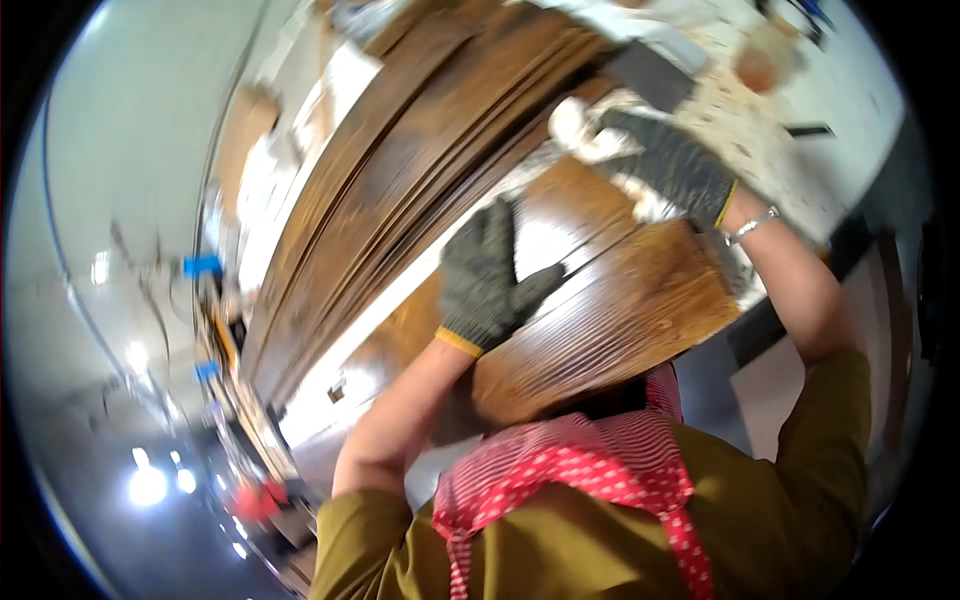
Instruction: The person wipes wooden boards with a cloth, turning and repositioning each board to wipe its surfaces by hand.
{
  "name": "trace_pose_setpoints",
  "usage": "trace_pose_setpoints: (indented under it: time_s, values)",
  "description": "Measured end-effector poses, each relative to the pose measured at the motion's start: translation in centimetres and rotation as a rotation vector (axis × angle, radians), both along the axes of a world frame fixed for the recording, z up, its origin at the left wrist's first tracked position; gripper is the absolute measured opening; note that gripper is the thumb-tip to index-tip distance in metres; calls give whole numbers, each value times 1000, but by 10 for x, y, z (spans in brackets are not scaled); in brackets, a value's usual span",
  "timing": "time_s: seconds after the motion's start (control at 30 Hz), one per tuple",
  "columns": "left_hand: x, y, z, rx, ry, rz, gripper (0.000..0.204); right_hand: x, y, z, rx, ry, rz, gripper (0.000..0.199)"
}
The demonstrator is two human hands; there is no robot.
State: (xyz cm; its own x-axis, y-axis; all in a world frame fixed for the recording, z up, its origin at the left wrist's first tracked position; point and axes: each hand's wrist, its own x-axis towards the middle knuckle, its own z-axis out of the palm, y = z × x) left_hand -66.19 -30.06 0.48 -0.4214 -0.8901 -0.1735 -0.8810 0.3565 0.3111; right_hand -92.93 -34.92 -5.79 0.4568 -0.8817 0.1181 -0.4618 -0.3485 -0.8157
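Observation:
My left hand (485, 275), in a dark grey knit glove with a yellow cuff, lies flat with its fingers stretched on a glossy brown wooden board (570, 205). Its thumb reaches toward the seam with a second, nearer board (620, 310), which has a ribbed grain and catches the light. At the right end of the boards my right hand (675, 165), gloved alike, is closed on a crumpled white cloth (582, 130). The fingertips there are partly hidden and smeared by motion.
Several long dark brown planks (400, 150) lie side by side beyond the boards. A cup-like container with reddish-brown contents (762, 65) stands on the stained white table (840, 110) at the upper right. Near it lies a small black strip (808, 131).

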Motion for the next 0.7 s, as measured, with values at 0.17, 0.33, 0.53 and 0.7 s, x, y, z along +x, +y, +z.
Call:
trace_pose_setpoints:
  time_s: [0.17,0.33,0.53,0.7]
  values:
    - [20,14,-12,-189,23,30,94,-18,4,-9,413,-264,-95,55]
    - [37,18,-12,-92,180,64,86,-1,-31,53,58,90,-185,52]
    - [238,78,28,41,136,76,69,71,20,77,-483,460,218,36]
    - [429,188,-31,-4,-348,408,84,148,50,27,-321,506,69,38]
